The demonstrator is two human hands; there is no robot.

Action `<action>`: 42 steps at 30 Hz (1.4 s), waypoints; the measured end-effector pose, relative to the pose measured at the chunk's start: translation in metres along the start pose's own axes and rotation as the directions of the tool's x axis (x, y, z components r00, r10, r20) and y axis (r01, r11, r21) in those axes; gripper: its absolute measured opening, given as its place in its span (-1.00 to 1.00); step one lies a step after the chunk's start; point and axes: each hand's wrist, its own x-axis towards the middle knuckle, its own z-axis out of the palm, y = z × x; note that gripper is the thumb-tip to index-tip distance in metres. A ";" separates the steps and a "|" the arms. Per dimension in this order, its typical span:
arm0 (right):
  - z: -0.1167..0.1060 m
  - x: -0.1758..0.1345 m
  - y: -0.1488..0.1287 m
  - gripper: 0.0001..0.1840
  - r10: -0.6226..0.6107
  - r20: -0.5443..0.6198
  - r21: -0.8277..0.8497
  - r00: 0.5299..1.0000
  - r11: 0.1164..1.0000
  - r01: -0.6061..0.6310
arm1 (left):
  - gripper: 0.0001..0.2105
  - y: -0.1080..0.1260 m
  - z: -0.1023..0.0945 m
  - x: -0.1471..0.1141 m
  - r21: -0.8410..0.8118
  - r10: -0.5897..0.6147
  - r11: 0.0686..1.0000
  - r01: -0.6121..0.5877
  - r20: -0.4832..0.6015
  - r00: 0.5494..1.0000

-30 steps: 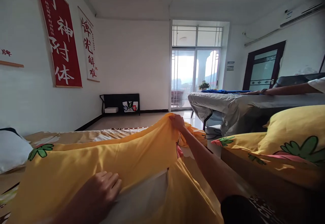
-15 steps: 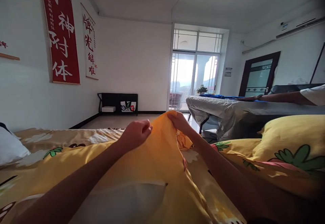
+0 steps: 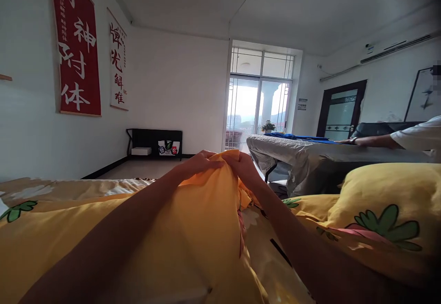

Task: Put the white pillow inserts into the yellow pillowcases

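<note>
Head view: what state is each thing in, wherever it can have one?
Left hand: closed on yellow fabric
Right hand: closed on yellow fabric
Yellow fabric: lifted, bunched at the hands
Yellow pillow: plump
Table cover: draped, wrinkled
Red scroll: unrolled, hanging
White scroll: unrolled, hanging
Dark-framed door: seemingly shut

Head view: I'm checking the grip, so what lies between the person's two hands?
In the head view, a raised, gathered edge of the yellow cloth lies between the left hand and right hand; both hold it.
</note>
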 end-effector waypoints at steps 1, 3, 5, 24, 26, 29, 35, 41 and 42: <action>-0.002 -0.002 0.001 -0.61 0.005 0.000 0.032 1.000 0.999 -0.005 | -0.65 0.002 0.001 0.002 -0.012 0.010 1.000 -0.010 -0.013 1.000; -0.005 -0.008 0.006 -0.59 0.041 0.049 0.085 0.998 0.995 -0.045 | -0.69 0.004 0.003 0.004 0.006 0.015 1.000 -0.014 -0.047 0.999; -0.006 -0.013 0.012 -0.59 0.096 0.136 0.093 0.986 0.990 -0.109 | -0.73 0.006 0.006 0.007 0.053 -0.006 0.999 0.012 -0.102 0.995; -0.010 -0.033 0.046 -0.60 0.127 0.331 0.328 0.935 0.913 -0.241 | -0.90 0.020 0.023 0.006 0.137 -0.055 0.986 0.098 -0.290 0.956; -0.010 -0.037 0.051 -0.63 0.121 0.332 0.295 0.936 0.929 -0.225 | -0.94 0.016 0.025 0.010 0.103 -0.077 0.988 0.115 -0.321 0.944; -0.005 -0.044 0.051 -0.71 0.136 0.284 0.231 0.949 0.951 -0.206 | -0.94 0.011 0.029 0.018 0.116 -0.082 0.985 0.128 -0.334 0.939; 0.010 -0.050 0.041 -0.81 0.194 0.071 0.079 0.978 0.977 -0.200 | -0.90 0.007 0.036 0.023 0.194 -0.094 0.968 0.157 -0.301 0.949; -0.007 -0.042 0.043 -0.82 0.240 -0.011 -0.094 0.971 0.966 -0.240 | -0.82 -0.001 0.032 0.013 0.115 -0.045 0.991 0.062 -0.144 0.989; -0.010 -0.042 0.044 -0.79 0.236 0.051 -0.012 0.970 0.972 -0.236 | -0.78 -0.002 0.030 0.011 0.107 -0.027 0.993 0.040 -0.127 0.992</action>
